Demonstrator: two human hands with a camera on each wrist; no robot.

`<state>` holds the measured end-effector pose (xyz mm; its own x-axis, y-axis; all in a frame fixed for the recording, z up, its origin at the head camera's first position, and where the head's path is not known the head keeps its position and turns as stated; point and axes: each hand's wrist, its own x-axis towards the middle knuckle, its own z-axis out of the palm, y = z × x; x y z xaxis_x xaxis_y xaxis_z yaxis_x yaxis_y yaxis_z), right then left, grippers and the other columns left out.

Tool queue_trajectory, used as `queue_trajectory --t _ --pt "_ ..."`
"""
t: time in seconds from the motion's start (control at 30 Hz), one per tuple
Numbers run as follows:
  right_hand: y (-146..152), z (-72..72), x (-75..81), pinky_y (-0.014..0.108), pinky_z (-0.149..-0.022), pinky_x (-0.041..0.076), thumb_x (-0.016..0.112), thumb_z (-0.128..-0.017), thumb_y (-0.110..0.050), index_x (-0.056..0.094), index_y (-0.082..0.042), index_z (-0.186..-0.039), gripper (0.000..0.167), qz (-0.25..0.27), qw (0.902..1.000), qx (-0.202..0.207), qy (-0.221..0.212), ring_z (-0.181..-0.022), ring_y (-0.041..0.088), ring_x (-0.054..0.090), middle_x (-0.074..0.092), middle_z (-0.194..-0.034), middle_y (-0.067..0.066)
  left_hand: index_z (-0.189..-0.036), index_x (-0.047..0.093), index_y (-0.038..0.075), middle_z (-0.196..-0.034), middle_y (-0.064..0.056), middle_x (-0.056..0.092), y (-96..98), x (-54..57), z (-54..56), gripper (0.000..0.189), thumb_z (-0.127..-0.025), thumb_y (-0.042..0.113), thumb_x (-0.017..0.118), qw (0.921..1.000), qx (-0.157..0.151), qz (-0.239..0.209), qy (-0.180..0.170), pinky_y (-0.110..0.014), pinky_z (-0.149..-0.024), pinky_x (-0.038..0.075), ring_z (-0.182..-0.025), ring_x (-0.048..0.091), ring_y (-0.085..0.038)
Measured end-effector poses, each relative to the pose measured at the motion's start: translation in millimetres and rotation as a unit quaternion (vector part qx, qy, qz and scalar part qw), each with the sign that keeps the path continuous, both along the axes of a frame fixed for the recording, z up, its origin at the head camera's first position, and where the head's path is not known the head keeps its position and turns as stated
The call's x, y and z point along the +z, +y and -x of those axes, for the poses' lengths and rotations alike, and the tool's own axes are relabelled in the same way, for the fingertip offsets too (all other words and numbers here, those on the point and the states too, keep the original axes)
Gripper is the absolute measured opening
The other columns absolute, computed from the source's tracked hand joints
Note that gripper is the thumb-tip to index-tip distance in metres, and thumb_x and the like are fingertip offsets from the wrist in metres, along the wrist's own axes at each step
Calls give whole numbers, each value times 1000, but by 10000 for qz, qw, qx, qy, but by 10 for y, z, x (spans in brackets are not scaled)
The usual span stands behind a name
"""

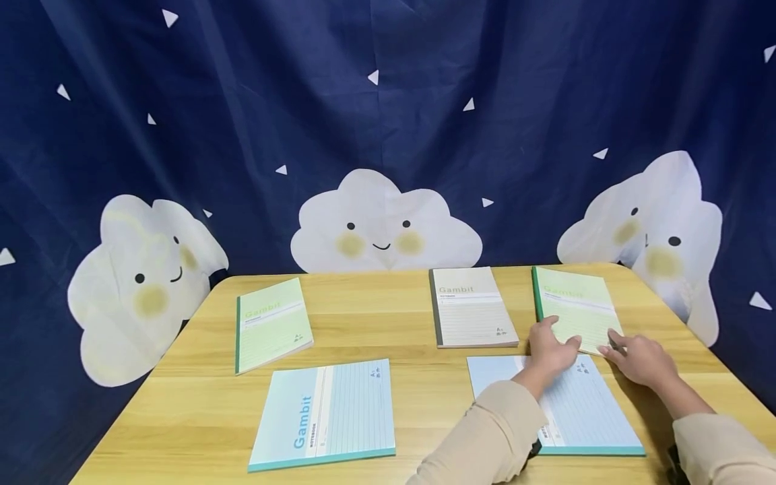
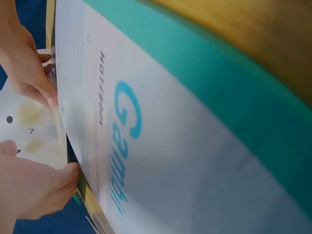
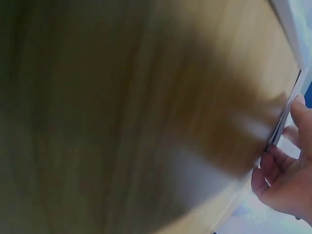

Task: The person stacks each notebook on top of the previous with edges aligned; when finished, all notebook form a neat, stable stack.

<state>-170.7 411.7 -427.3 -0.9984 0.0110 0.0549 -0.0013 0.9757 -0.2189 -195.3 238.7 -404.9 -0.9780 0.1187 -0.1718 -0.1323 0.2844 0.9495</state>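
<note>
A light green notebook [image 1: 578, 303] with a dark green spine lies at the far right of the table. My left hand [image 1: 550, 351] grips its near left corner, the thumb on the cover and the other fingers by the spine. At the near right corner, my right hand [image 1: 644, 360] pinches the edge, thumb on top. The right wrist view shows the right hand's [image 3: 287, 168] curled fingers along that edge. Under my left forearm lies a blue notebook [image 1: 597, 411], partly covered by the sleeve; its cover fills much of the left wrist view.
A grey-white notebook [image 1: 475, 310] with a dark spine lies left of the green one. Farther left are another green notebook [image 1: 274, 325] and a second blue notebook [image 1: 327, 412]. The wooden table [image 1: 424, 411] backs onto a dark blue curtain [image 1: 424, 135] with cloud faces.
</note>
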Motion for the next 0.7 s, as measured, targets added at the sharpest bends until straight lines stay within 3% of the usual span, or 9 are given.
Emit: queue_trajectory --t 0.1,0.23,0.37,0.43,0.5,0.6,0.7 --pt "-10 -11 11 55 -69 45 48 -96 -34 46 16 -123 58 204 9998 3 2 -94 56 52 55 -108 39 -114 63 13 -118 -5 56 -27 10 64 36 -79 10 71 9987 299 -399 40 -30 -95 45 -112 53 -18" --pt "-4 -19 6 58 -76 44 46 -97 -32 44 17 -124 56 580 9983 39 -23 -100 56 50 50 -113 41 -108 66 11 -102 -4 61 -131 51 193 30 -79 9 71 9970 304 -710 -30 -27 -83 49 -94 55 -13" --pt "-14 -38 54 51 -75 46 45 -98 -31 40 16 -128 57 1140 9931 -47 -261 -86 46 59 62 -91 36 -100 69 7 -84 -1 61 -199 93 279 21 -80 5 70 9952 176 -959 -79 -23 -68 51 -77 57 -10" --pt "-24 -58 75 44 -74 46 46 -97 -32 40 15 -130 58 1425 9891 -145 -339 -86 41 58 61 -93 36 -97 70 6 -80 -1 61 -229 104 306 17 -81 2 68 9949 106 -993 -105 -23 -65 52 -72 59 -11" --pt "-25 -79 89 44 -75 45 46 -97 -34 38 13 -132 59 1677 9844 -229 -474 -91 43 55 57 -101 39 -98 70 4 -78 -3 60 -251 106 322 20 -80 -4 65 9943 23 -1049 -207 -25 -66 54 -70 60 -13" --pt "-10 -111 100 54 -83 43 44 -97 -35 34 12 -135 61 1819 9808 -199 -677 -112 57 42 35 -128 45 -102 69 3 -73 -3 55 -267 102 334 27 -80 -10 61 9907 -153 -1220 -575 -28 -69 55 -70 61 -16" --pt "5 -116 110 62 -89 36 40 -99 -35 24 13 -139 64 2027 9743 17 -985 -118 62 29 25 -133 46 -106 68 3 -64 -1 47 -285 99 355 33 -79 -14 60 9839 -244 -1530 -894 -29 -71 56 -68 61 -17"
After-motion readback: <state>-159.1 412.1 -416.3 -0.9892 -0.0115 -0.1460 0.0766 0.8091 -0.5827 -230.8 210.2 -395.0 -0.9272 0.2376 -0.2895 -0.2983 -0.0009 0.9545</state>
